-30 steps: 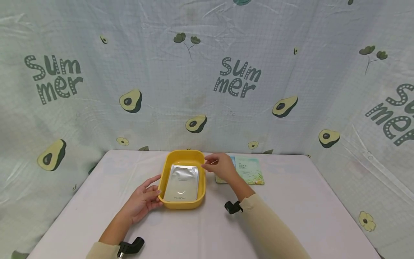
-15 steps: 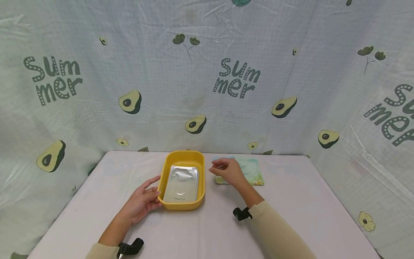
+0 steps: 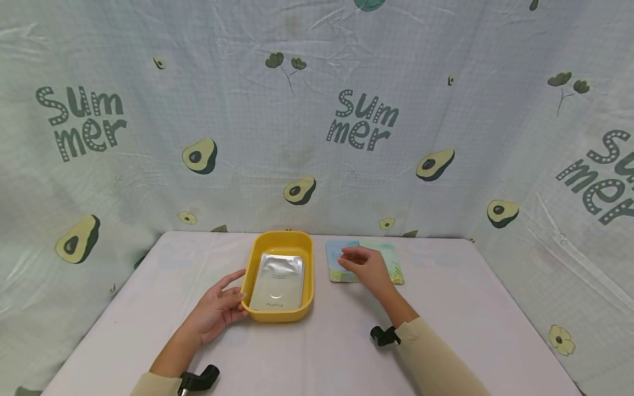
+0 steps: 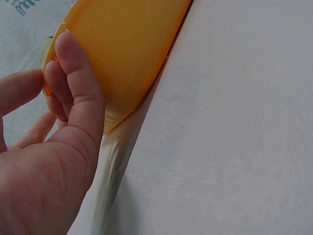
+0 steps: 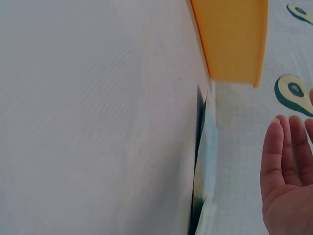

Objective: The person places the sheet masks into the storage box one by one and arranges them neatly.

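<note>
A yellow plastic tray (image 3: 310, 275) stands in the middle of the table. My left hand (image 3: 220, 308) holds its left rim; in the left wrist view the fingertips (image 4: 73, 49) lie along the tray's outer wall and rim. Inside the tray lies a flat silver-and-cream sachet (image 3: 278, 280), printed PMPM. My right hand (image 3: 369, 269) is over the flat packets to the right of the tray, fingers loosely bent and holding nothing. A blue packet (image 3: 337, 261) and a green packet (image 3: 391, 261) with a floral print lie side by side there, partly covered by the hand.
The table (image 3: 317, 357) has a pale pink-white cloth. Behind and beside it hangs a curtain (image 3: 247, 110) printed with avocados and the word summer. Black wrist cameras (image 3: 198, 379) sit at both cuffs.
My right hand has moved away from the tray's right rim, rightward over the packets, uncovering the blue one. My left hand, the tray and the sachet have stayed in place.
</note>
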`<state>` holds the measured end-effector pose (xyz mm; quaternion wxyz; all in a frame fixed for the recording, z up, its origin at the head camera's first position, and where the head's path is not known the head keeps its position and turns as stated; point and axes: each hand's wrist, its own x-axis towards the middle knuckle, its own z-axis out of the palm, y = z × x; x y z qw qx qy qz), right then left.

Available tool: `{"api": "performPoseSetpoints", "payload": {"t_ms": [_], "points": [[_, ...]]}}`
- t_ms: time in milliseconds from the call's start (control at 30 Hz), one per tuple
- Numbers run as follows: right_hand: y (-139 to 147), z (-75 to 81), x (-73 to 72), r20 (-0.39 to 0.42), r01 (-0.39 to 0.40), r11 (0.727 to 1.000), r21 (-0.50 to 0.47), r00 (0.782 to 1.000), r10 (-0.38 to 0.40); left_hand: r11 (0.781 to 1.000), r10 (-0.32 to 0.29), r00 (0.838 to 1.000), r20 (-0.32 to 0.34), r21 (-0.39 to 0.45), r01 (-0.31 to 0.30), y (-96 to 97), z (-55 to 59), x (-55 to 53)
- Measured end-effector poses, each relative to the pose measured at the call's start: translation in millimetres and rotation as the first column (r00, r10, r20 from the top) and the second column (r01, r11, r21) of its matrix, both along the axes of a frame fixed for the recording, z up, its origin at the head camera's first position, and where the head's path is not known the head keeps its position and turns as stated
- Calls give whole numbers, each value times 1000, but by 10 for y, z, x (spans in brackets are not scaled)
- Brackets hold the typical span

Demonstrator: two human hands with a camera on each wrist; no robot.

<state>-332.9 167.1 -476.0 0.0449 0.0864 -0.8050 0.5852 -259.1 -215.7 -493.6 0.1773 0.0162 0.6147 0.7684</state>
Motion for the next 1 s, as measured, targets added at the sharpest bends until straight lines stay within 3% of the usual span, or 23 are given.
{"api": "performPoseSetpoints", "payload": {"t_ms": [300,533,767,1000], "points": [[212,-32,42,-29,12,1000,-1,1000,-12,1000,1,1000,11,-1,-1,-4,21,4],[362,-17,82,15,81,997,9,997,-81,1000,-14,1000,-1,12,14,-10,21,19],[530,-39,33,-24,109,994,29,994,-108,1000,3,1000,12,7,-4,12,33,14],[708,-78,-35,-12,123,992,16,992,-123,1000,7,1000,10,3,-7,6,32,20]]}}
